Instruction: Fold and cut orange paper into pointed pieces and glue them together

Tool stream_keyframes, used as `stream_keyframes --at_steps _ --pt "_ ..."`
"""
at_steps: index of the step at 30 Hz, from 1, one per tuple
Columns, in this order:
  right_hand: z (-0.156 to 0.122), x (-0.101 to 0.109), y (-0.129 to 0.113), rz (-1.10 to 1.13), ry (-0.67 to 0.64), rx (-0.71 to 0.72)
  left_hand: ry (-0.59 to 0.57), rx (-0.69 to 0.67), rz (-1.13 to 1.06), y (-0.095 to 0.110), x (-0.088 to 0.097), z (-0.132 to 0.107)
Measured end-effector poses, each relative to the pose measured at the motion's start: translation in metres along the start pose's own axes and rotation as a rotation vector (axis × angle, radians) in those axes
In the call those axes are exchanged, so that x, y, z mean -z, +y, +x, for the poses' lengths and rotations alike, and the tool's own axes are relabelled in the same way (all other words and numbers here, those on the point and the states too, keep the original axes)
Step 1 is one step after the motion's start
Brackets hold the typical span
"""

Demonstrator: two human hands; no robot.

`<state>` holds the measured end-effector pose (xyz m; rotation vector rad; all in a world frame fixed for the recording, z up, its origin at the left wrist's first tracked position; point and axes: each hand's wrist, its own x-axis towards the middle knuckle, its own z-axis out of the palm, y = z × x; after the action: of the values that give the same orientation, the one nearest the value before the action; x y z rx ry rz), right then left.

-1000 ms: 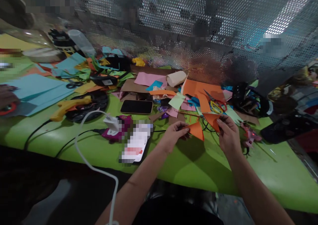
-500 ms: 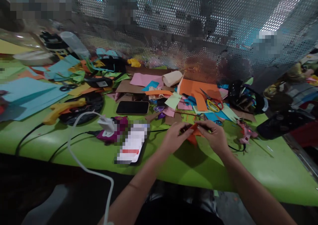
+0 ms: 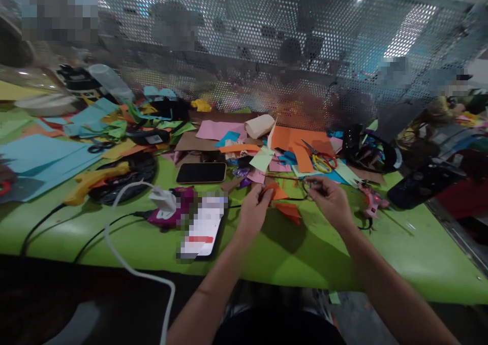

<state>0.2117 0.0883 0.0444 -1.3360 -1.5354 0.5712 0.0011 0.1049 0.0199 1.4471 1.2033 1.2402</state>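
My left hand (image 3: pixel 256 205) is closed, pinching a small piece of orange paper (image 3: pixel 277 190) between thumb and fingers. A second, creased orange paper piece (image 3: pixel 288 212) shows just below it, between my hands; whether it is joined to the first I cannot tell. My right hand (image 3: pixel 328 198) is apart from the left, with thumb and fingertips pressed together. A thin dark loop (image 3: pixel 305 185) shows at these fingertips, too small to name. Beyond the hands lie scissors (image 3: pixel 322 163) with yellow and red handles, on scraps of coloured paper.
A lit phone (image 3: pixel 204 225) and a dark phone (image 3: pixel 201 173) lie to the left, by a purple power strip (image 3: pixel 183 208) with a white cable. A yellow glue gun (image 3: pixel 95 182) rests further left, a pink glue gun (image 3: pixel 371 202) at right. A perforated metal screen (image 3: pixel 236 55) stands behind.
My hands, close together on the orange paper before, have moved apart. The left keeps orange paper; the right has left it and now pinches near a thin dark loop. The view has shifted slightly.
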Motion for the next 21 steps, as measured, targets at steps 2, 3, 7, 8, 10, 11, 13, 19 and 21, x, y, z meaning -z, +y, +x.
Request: stream_keyframes --at_steps 2,3,7,8,10,11,13,19,21 --pt "0.018 0.020 0.000 -0.134 0.040 0.030 0.018 0.028 -0.062 0.001 0.002 0.001" --pt "0.029 0.030 0.001 -0.249 0.018 0.050 0.008 0.043 -0.104 0.002 0.002 0.001" --pt "0.083 0.053 0.013 -0.848 -0.161 -0.059 -0.035 0.078 -0.232 0.005 0.001 -0.001" --pt "0.095 0.052 0.020 -0.994 -0.203 -0.140 -0.027 0.082 -0.244 0.006 0.001 -0.002" --pt "0.114 0.047 0.035 -1.065 -0.221 -0.191 -0.018 0.093 -0.271 0.005 0.001 -0.002" --pt "0.121 0.043 0.043 -1.088 -0.232 -0.204 -0.018 0.103 -0.289 0.005 0.001 -0.002" --pt "0.130 0.035 0.056 -1.119 -0.239 -0.212 -0.029 0.124 -0.331 0.005 0.001 -0.003" --pt "0.144 0.034 0.077 -1.158 -0.197 -0.236 -0.032 0.161 -0.419 0.008 0.001 -0.004" --pt "0.145 0.037 0.081 -1.141 -0.198 -0.248 -0.047 0.165 -0.452 0.008 0.000 -0.004"
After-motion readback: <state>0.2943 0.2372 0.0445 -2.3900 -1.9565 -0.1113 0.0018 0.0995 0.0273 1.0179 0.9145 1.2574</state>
